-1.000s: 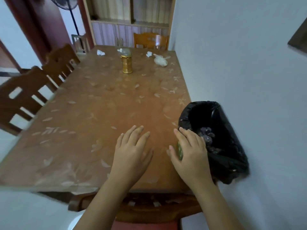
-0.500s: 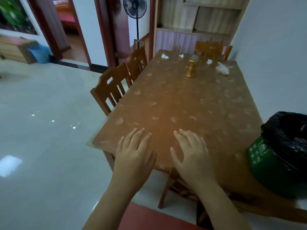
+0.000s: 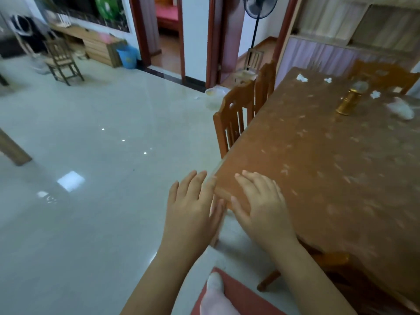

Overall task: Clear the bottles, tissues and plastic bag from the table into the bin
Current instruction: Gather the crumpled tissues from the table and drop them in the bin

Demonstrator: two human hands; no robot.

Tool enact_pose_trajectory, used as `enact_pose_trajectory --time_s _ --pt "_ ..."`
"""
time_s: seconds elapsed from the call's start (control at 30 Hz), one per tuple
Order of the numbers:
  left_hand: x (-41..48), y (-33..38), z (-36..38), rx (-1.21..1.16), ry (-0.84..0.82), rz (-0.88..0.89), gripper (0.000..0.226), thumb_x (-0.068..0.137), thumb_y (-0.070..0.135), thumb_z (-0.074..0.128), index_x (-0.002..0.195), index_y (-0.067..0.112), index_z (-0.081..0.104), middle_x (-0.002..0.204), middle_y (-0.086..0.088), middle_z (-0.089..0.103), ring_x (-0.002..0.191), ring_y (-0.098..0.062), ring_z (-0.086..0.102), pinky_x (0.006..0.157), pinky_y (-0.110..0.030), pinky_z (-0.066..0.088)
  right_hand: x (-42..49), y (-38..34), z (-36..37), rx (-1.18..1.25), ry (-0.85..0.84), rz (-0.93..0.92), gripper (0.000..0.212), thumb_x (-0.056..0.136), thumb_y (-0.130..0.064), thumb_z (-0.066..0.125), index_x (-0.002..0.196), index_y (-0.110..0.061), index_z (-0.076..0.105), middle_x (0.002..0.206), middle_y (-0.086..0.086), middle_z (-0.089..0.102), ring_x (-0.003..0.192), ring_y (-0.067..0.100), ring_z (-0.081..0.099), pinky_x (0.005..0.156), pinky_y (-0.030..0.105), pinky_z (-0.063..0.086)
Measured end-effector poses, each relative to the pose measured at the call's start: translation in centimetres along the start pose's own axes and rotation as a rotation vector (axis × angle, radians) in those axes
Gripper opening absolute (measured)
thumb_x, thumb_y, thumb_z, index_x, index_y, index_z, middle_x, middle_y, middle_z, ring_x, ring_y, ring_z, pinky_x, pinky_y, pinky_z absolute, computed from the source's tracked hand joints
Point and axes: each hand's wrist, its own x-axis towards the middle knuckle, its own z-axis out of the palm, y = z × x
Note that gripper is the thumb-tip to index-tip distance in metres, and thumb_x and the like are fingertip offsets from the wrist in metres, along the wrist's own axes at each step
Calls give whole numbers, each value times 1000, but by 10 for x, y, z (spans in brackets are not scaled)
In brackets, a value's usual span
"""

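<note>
We find the left hand [image 3: 193,208] and right hand [image 3: 261,205] empty, fingers straight, at the tabletop's [image 3: 318,167] near corner. Bottle [image 3: 347,103], tissues [image 3: 301,77] and plastic bag [image 3: 401,109] lie near its far edge.

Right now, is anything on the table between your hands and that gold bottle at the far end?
Nothing visible does: only patterned tabletop lies between the right hand and the gold bottle.

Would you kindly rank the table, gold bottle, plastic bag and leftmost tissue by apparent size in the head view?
1. table
2. gold bottle and plastic bag: they look about alike, so unranked
3. leftmost tissue, smallest, though it also lies farthest from the camera
</note>
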Motion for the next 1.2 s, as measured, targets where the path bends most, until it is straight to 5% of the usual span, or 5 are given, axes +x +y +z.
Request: enact_pose_trajectory --time_s 0.23,0.43,0.8,0.97,1.2 --pt "51 -75 17 6 -23 -53 40 83 32 46 111 8 61 116 -15 63 112 -34 56 89 -50 44 73 -20 60 85 4 -17 48 83 -40 39 114 -11 61 118 11 63 110 30 56 94 53 40" --pt "146 -138 49 8 -42 5 42 83 33 44 111 7 61 115 -15 64 112 -34 57 89 -51 46 169 -15 111 52 50 88 42 81 -36 53 117 -16 60 120 6 63 111 26 56 97 42 25" --pt "283 -230 111 -70 -62 72 40 83 32 44 110 8 60 114 -14 64 112 -34 57 88 -51 46 318 -13 167 -4 95 122 46 85 -38 39 116 -12 60 119 10 62 112 29 55 95 53 42" --pt "350 -289 142 -121 -76 126 40 84 32 45 111 7 60 115 -15 63 113 -34 56 87 -53 46 388 -20 209 -101 84 167 48 84 -40 38 114 -12 62 117 11 64 108 30 58 96 46 32" --pt "457 -373 167 -172 -71 226 40 84 32 44 112 7 59 116 -15 63 114 -34 54 88 -52 45 505 -47 255 -191 119 218 45 84 -37 38 113 -11 62 114 10 65 106 28 59 91 48 43"
